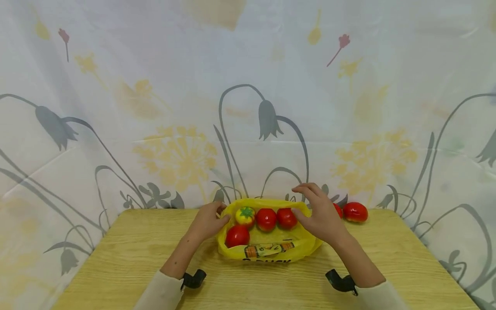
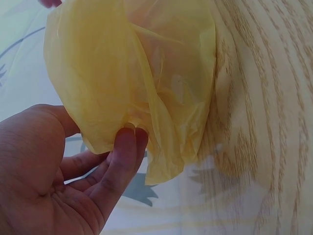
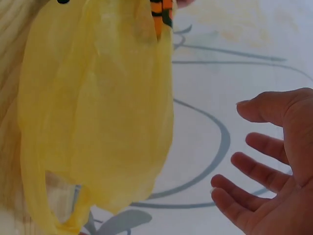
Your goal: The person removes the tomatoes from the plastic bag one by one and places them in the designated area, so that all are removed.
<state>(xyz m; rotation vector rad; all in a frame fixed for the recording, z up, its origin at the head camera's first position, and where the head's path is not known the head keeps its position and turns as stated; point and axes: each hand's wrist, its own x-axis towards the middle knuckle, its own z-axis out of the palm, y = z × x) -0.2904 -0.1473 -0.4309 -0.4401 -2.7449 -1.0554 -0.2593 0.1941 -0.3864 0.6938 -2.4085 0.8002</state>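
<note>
A yellow plastic bag (image 1: pixel 271 255) with dark print and an orange picture stands on the table, its mouth spread wide. Inside lie a red fruit (image 1: pixel 237 236), another red fruit (image 1: pixel 266 219), a third red fruit (image 1: pixel 286 218) and a yellow-and-red fruit (image 1: pixel 245 216) with a green leafy top. All look round and glossy. My left hand (image 1: pixel 208 220) pinches the bag's left rim; in the left wrist view the thumb passes behind the plastic (image 2: pixel 93 78) and fingertips show in front. Over the right rim, my right hand (image 1: pixel 324 215) holds nothing, fingers spread, apart from the bag in its wrist view.
Right of the bag, near the back edge of the wooden table (image 1: pixel 391 258), lies a red fruit (image 1: pixel 355 212); another red fruit (image 1: pixel 338 210) is partly hidden behind my right hand. A flower-patterned cloth (image 1: pixel 248 163) hangs behind the table. Black wrist mounts (image 1: pixel 194 279) sit on both wrists.
</note>
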